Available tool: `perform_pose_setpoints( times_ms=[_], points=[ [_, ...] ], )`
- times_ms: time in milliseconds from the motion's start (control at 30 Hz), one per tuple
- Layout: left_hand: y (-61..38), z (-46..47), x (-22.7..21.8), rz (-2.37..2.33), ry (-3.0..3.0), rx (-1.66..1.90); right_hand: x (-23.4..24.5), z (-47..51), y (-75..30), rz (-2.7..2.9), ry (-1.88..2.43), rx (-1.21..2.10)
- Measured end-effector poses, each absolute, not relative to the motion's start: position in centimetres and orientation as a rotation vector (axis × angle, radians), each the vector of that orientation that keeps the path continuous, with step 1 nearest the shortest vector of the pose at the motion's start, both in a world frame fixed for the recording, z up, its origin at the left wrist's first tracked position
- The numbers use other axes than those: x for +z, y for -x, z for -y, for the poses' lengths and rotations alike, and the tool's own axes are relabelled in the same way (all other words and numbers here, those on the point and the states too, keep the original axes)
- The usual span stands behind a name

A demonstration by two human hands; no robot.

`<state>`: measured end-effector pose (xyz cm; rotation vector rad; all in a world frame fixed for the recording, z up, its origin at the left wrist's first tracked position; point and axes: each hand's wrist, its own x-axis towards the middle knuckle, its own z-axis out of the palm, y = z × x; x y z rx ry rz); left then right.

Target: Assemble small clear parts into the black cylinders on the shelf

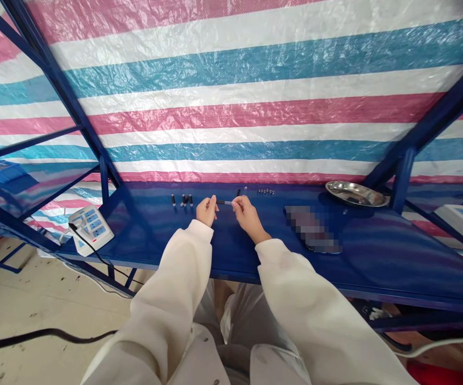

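Note:
A slim pen-like tube (225, 202), part black and part pale or silvery, lies level between my two hands. The closed fingers of my left hand (206, 210) pinch its left end. On the other end, the thumb and fingers of my right hand (248, 215) are closed around it, covering the tip. Left of my hands stand several short black cylinders with silvery bases, one of them a black cylinder (173, 200) set apart. Just behind my right hand is a small dark upright piece (238, 192). A row of small shiny metal pieces (265, 192) lies farther right.
An oval metal dish (356, 194) sits at the back right of the blue table (395, 240). A blurred-out flat object (313, 229) lies right of my hands. On the left edge rests a white power strip (91, 230) with a black cord. Blue frame posts flank the table.

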<state>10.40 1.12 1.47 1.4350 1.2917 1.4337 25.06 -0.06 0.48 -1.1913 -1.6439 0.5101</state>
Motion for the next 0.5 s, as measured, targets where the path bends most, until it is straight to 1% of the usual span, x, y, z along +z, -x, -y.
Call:
perform_pose_setpoints(
  times_ms=[133, 367, 500],
  points=[
    [-10.4, -1.4, 1.3, -1.259, -1.43, 1.423, 0.2, -0.2, -25.0, 1.653, 1.159, 0.583],
    [-10.6, -1.3, 1.3, -1.225, -1.449, 1.411, -0.4, -0.5, -25.3, 1.822, 1.147, 0.345],
    [-10.6, -1.3, 1.1, -1.163, -1.508, 1.412, -0.7, -0.6, -25.5, 1.86, 1.17, 0.307]
  ],
)
